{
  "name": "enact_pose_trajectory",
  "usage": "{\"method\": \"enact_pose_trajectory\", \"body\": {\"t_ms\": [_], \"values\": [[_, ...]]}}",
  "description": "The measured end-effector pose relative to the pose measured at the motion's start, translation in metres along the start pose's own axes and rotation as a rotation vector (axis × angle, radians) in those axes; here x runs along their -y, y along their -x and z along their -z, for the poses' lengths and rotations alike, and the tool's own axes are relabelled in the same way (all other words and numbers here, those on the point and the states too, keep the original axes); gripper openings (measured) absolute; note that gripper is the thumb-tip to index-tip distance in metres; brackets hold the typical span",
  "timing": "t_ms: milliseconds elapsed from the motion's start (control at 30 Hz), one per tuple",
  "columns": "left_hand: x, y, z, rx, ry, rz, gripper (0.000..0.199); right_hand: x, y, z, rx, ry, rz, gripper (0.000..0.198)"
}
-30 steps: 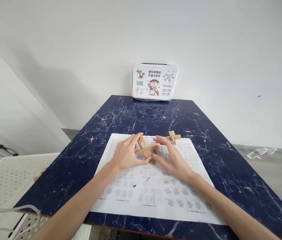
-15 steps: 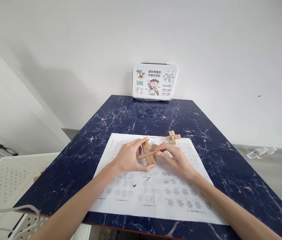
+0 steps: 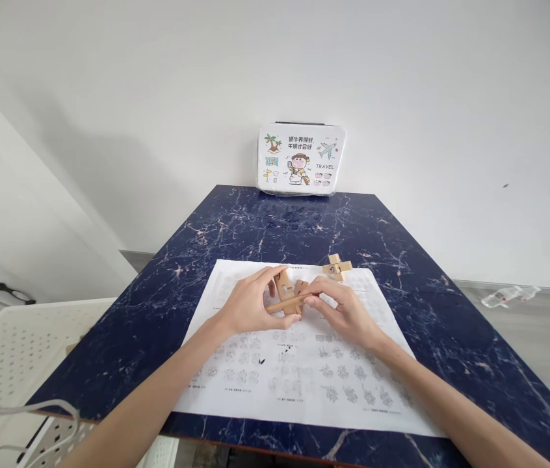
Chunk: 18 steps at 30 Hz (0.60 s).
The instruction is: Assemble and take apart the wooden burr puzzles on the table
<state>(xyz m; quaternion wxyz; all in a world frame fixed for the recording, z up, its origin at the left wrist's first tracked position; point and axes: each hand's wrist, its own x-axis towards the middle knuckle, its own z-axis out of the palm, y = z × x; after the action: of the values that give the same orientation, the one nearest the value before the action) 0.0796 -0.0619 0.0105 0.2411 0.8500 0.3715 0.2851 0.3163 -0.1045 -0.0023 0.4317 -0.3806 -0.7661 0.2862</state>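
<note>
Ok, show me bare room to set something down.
Bare: the blue marbled tabletop between the white rectangular box and the white paper sheet, and right of the sheet. Crowded: the sheet's far half, where left hand and right hand hold notched tan wooden pieces near a tan wooden cross.

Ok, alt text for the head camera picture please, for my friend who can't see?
A left hand and a right hand hold notched wooden pieces over a printed sheet on a blue marbled table. A wooden cross sits near the sheet's far edge, and a cartoon-printed case stands by the wall.
</note>
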Motion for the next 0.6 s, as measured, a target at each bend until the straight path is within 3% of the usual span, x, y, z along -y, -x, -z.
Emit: {"method": "enact_pose_trajectory", "body": {"t_ms": [600], "values": [[0.0029,-0.0002,0.0015,0.011,-0.001,-0.083,0.068,0.0087,0.0012,-0.0045,0.005,-0.039,-0.048,0.021]]}}
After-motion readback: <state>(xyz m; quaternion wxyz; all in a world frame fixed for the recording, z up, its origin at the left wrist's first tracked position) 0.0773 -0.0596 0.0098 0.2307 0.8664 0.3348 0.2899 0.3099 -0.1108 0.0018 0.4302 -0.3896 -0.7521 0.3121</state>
